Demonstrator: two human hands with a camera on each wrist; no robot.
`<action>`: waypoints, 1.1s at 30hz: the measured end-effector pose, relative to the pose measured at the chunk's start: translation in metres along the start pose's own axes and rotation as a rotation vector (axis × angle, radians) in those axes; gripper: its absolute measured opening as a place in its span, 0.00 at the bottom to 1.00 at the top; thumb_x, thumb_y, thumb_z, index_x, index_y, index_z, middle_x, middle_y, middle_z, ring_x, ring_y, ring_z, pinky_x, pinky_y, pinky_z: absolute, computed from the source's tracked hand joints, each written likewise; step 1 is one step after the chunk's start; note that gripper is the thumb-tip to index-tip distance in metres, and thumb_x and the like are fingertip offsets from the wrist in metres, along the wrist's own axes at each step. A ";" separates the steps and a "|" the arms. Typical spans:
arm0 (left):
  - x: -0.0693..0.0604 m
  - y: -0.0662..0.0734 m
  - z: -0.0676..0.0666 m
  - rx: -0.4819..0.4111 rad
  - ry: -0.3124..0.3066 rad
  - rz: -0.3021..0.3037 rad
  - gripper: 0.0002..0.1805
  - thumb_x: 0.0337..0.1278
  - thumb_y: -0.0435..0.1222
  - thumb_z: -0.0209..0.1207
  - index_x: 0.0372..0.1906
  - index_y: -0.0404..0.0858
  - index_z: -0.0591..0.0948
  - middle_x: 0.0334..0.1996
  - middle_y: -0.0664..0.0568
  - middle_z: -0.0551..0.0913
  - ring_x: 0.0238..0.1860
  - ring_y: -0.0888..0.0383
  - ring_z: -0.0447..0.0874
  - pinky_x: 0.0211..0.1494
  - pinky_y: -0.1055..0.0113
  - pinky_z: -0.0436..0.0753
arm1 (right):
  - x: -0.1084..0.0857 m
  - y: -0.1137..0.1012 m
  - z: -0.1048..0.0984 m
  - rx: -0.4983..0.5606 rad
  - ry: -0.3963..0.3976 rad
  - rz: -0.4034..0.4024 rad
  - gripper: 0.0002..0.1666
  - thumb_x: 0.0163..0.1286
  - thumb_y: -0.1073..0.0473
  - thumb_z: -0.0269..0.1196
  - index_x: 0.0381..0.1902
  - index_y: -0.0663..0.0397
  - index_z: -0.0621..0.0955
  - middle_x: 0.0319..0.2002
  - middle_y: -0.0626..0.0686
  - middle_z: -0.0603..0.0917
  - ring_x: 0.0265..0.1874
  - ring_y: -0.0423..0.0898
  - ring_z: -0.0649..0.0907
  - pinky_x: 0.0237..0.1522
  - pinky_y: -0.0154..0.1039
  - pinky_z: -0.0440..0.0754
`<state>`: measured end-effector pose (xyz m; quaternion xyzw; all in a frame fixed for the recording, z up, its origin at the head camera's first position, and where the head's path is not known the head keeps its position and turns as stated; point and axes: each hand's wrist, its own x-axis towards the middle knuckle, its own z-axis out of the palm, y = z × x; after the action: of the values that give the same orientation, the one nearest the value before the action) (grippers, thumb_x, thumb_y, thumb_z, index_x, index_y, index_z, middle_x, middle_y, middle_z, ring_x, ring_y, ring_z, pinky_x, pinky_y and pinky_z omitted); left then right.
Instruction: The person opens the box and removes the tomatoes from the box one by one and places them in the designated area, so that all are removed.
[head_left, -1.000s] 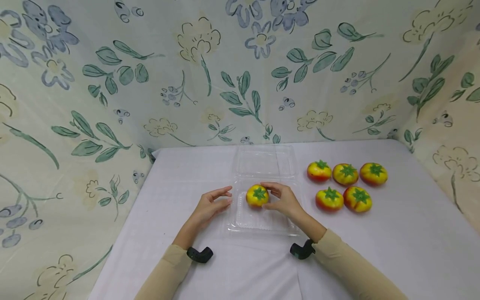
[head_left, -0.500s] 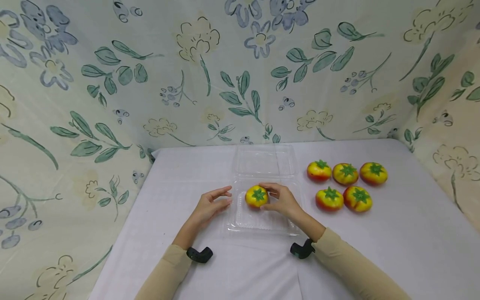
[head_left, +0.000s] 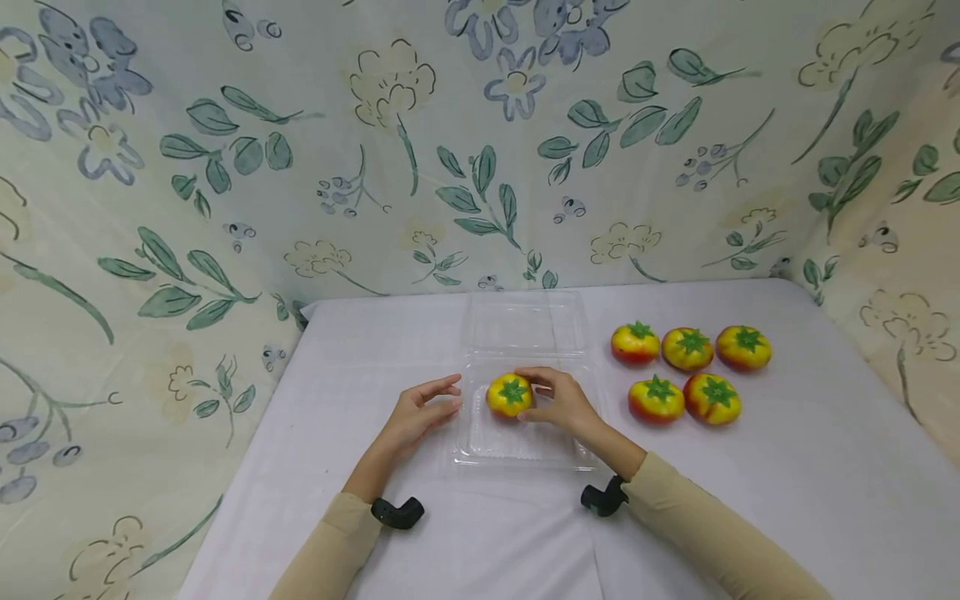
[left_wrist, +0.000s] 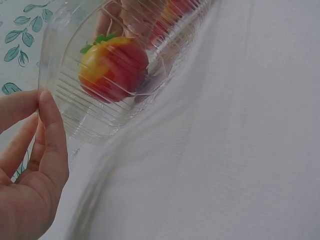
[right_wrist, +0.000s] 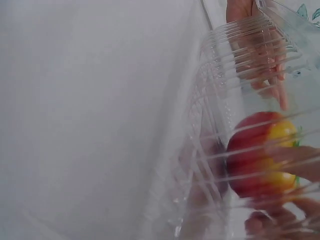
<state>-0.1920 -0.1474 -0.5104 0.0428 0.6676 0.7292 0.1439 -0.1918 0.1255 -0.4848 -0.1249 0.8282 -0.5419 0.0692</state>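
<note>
In the head view a clear plastic clamshell box (head_left: 525,450) lies unfolded, its lid (head_left: 522,323) toward the back. Inside its base sits a red-and-yellow tomato (head_left: 509,395) with a green star-shaped top. My right hand (head_left: 562,407) grips this tomato from the right, thumb nearer me and fingers on the far side. At the box's left rim my left hand (head_left: 420,412) touches the edge with thumb and fingertips, which stay apart. Through the ribbed wall the left wrist view shows the tomato (left_wrist: 114,69) low in the box. The right wrist view partly blurs my fingers (right_wrist: 295,160) on it.
Several similar tomatoes (head_left: 686,349) stand in two rows right of the box on the white tablecloth (head_left: 375,333). A floral curtain (head_left: 420,150) hangs behind the table and along both sides. Black wrist mounts (head_left: 398,512) sit on both forearms.
My right hand has shifted the tomato slightly to the left inside the box base. The left hand keeps its place at the rim. The whole view has moved a little.
</note>
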 end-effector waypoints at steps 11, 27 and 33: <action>0.000 0.000 0.000 -0.004 0.004 -0.011 0.26 0.62 0.27 0.64 0.66 0.33 0.76 0.49 0.46 0.79 0.42 0.59 0.82 0.50 0.68 0.85 | -0.002 0.001 0.000 -0.018 0.010 -0.030 0.39 0.48 0.74 0.78 0.60 0.67 0.77 0.58 0.64 0.79 0.59 0.62 0.78 0.61 0.50 0.77; 0.000 -0.001 -0.001 -0.025 -0.004 -0.007 0.27 0.61 0.27 0.64 0.66 0.32 0.76 0.49 0.47 0.79 0.42 0.60 0.82 0.50 0.68 0.85 | -0.003 -0.001 0.002 0.003 0.020 0.047 0.38 0.46 0.71 0.80 0.58 0.61 0.79 0.58 0.59 0.80 0.56 0.59 0.80 0.58 0.48 0.80; 0.001 -0.002 -0.001 -0.029 -0.006 -0.008 0.27 0.61 0.27 0.64 0.66 0.32 0.75 0.49 0.47 0.79 0.43 0.60 0.82 0.51 0.68 0.84 | -0.003 -0.002 0.001 -0.015 0.023 0.064 0.37 0.47 0.70 0.80 0.57 0.60 0.80 0.57 0.58 0.81 0.55 0.59 0.81 0.57 0.49 0.81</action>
<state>-0.1926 -0.1484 -0.5125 0.0403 0.6569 0.7380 0.1493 -0.1880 0.1245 -0.4834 -0.0924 0.8366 -0.5346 0.0762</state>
